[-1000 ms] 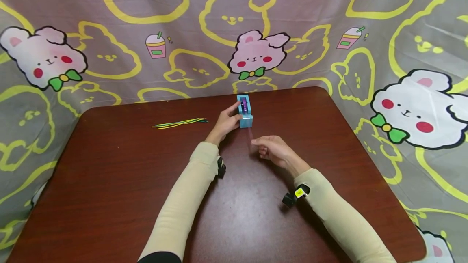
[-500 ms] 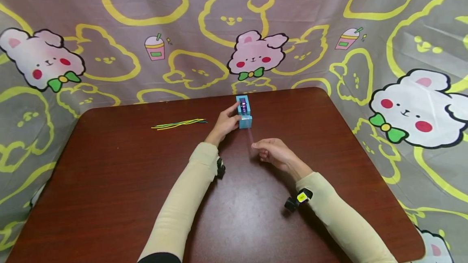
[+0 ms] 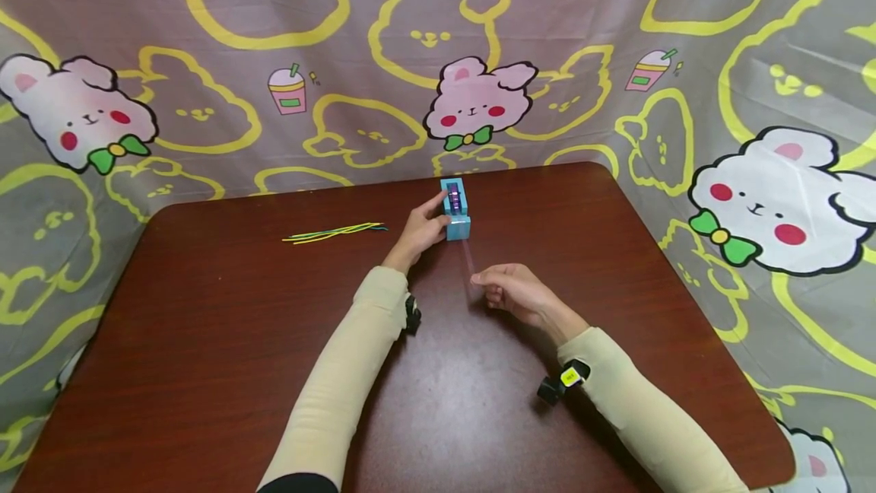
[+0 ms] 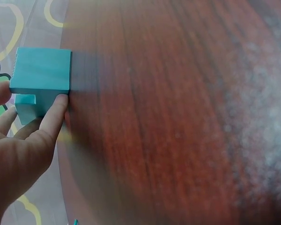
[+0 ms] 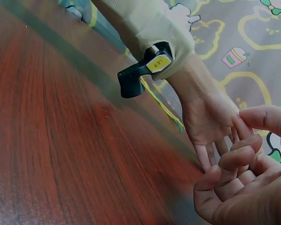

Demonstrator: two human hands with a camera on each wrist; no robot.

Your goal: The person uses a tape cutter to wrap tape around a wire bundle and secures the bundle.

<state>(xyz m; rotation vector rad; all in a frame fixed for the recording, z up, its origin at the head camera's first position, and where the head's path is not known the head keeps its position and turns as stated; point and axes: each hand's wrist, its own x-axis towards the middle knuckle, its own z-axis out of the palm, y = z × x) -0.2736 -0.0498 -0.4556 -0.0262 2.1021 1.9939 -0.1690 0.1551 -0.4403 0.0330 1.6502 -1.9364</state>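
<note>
A light-blue tape dispenser (image 3: 459,230) with a purple roll (image 3: 455,198) in it stands near the far edge of the table. My left hand (image 3: 420,234) grips its left side; in the left wrist view, thumb and fingers hold the dispenser (image 4: 41,69) around its lower part. From the dispenser's near end a thin see-through strip of tape (image 3: 468,256) runs toward me. The right hand (image 3: 515,289) pinches this strip between thumb and index finger, a short way in front of the dispenser. In the right wrist view, the right hand's (image 5: 246,180) other fingers are curled.
Several thin yellow and green strands (image 3: 335,233) lie in a bundle on the brown table (image 3: 226,326), left of the left hand. A patterned cloth (image 3: 356,67) hangs right behind the table and along its sides.
My right hand has drawn back slightly toward me, and the strip of tape between it and the dispenser has grown longer. The left hand keeps its hold on the dispenser.
</note>
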